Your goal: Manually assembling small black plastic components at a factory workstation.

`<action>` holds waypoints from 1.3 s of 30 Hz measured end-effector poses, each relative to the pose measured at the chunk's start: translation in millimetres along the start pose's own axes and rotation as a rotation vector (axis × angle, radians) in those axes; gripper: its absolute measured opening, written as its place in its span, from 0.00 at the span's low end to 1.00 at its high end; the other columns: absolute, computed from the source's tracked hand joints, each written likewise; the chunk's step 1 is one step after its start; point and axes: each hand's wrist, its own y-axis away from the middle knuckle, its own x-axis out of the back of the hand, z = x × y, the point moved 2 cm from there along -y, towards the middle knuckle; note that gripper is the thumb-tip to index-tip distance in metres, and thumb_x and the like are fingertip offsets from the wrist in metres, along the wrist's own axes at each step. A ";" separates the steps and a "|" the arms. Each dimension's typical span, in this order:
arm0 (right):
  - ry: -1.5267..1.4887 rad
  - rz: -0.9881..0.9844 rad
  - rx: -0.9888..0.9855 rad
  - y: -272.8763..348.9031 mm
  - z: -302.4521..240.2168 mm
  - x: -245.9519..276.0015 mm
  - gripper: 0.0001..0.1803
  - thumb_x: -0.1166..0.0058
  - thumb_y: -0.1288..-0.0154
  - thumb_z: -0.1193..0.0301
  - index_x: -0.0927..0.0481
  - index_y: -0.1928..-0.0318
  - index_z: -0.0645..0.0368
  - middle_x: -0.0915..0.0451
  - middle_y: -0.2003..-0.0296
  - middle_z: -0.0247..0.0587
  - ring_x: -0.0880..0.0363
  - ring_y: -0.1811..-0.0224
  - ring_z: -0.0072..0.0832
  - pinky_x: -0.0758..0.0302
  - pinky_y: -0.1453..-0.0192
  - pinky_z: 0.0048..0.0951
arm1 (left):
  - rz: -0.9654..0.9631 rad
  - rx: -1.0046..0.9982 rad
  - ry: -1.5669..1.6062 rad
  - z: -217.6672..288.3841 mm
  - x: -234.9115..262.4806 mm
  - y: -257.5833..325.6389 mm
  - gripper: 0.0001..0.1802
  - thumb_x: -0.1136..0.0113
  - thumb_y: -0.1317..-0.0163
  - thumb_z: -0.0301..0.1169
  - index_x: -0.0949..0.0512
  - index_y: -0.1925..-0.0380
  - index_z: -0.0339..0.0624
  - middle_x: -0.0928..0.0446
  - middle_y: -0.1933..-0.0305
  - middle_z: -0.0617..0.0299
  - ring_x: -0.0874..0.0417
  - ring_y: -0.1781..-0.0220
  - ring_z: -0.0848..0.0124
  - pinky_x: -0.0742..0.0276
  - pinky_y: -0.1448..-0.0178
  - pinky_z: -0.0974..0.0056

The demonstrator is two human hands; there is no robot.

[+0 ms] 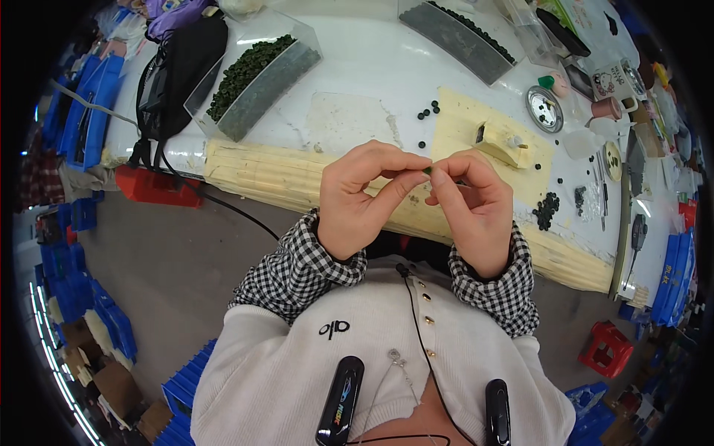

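My left hand (364, 197) and my right hand (472, 204) are raised together in front of my chest, fingertips meeting. Between the thumbs and forefingers of both hands sits a small dark green bead (428, 170), pinched from each side. The remaining fingers of both hands are curled in. Checked shirt cuffs cover both wrists. Below the hands lies a pale yellow foam mat (457, 123) on the white table (372, 67), with loose dark beads (428, 111) scattered on it and a small pile of beads (548, 208) to the right.
A clear bin of dark green beads (253, 74) stands at the back left, another bin (457, 33) at the back centre. A small cream block (506, 145), a round metal dish (544, 108), cups and tools sit at right. Blue crates (89, 104) and red stools (608, 348) surround the table.
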 end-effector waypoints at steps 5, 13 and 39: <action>0.167 0.036 0.110 3.6 -6.7 -0.4 0.05 0.46 0.39 0.79 0.21 0.63 0.67 0.25 0.65 0.39 0.25 0.67 0.20 0.25 0.63 0.18 | 0.239 -0.129 -0.219 11.9 34.6 -16.3 0.08 0.38 0.47 0.17 0.20 0.65 0.33 0.21 0.65 0.57 0.20 0.65 0.73 0.25 0.59 0.72; 0.276 0.142 0.204 14.5 -26.2 41.1 0.05 0.46 0.38 0.79 0.21 0.63 0.68 0.25 0.64 0.39 0.25 0.67 0.20 0.26 0.63 0.19 | 0.616 -0.218 -0.949 11.1 141.8 -47.6 0.10 0.41 0.42 0.23 0.20 0.59 0.37 0.18 0.64 0.57 0.17 0.64 0.72 0.23 0.58 0.70; 0.617 0.391 0.261 58.3 -12.0 125.5 0.04 0.41 0.46 0.83 0.21 0.68 0.67 0.24 0.75 0.40 0.28 0.73 0.25 0.31 0.66 0.22 | -0.379 0.049 -0.579 -14.2 -35.3 -33.4 0.10 0.38 0.47 0.18 0.21 0.64 0.33 0.25 0.68 0.58 0.22 0.69 0.72 0.24 0.66 0.72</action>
